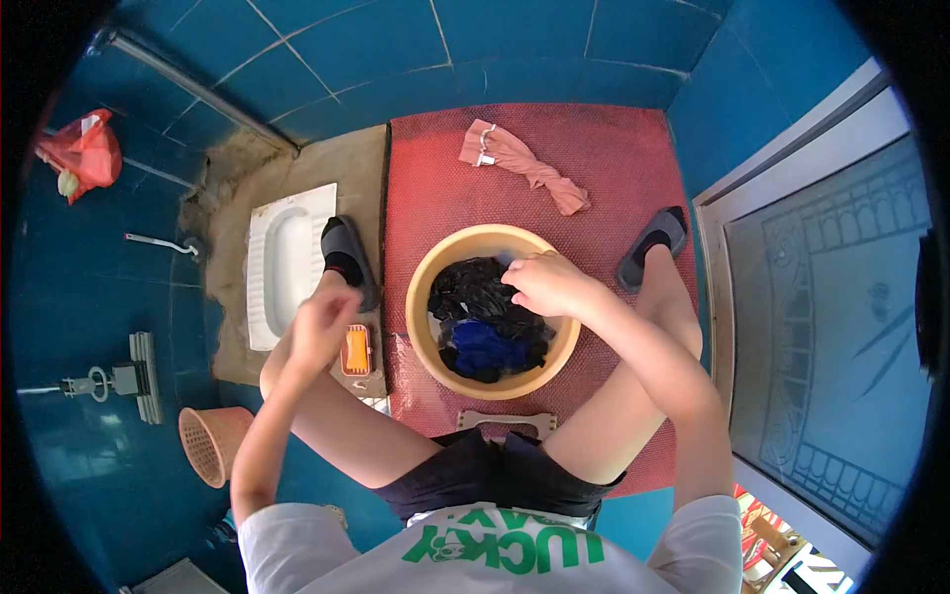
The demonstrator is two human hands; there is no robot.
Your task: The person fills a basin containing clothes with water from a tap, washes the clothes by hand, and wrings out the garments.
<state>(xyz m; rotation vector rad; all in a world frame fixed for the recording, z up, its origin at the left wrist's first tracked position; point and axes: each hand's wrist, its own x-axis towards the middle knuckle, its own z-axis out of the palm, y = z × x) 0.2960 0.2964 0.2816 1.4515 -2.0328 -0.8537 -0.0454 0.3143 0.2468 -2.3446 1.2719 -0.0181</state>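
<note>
A yellow basin (421, 348) stands on the red mat between my legs, with wet black cloth (475, 292) and blue cloth (480, 345) inside it. My right hand (539, 284) is over the basin's upper right rim, its fingers bent together at the edge of the black cloth; whatever they hold is too small to make out. My left hand (325, 322) is raised above my left knee, near an orange bar of soap (357, 350) in its dish. Motion smears its fingers.
A twisted pink cloth (534, 170) lies on the red mat (633, 148) beyond the basin. A squat toilet (289, 259) is at the left, and a washboard's end (507, 424) shows below the basin. An orange basket (213, 445), blue tiled walls and a door (821, 297) surround the area.
</note>
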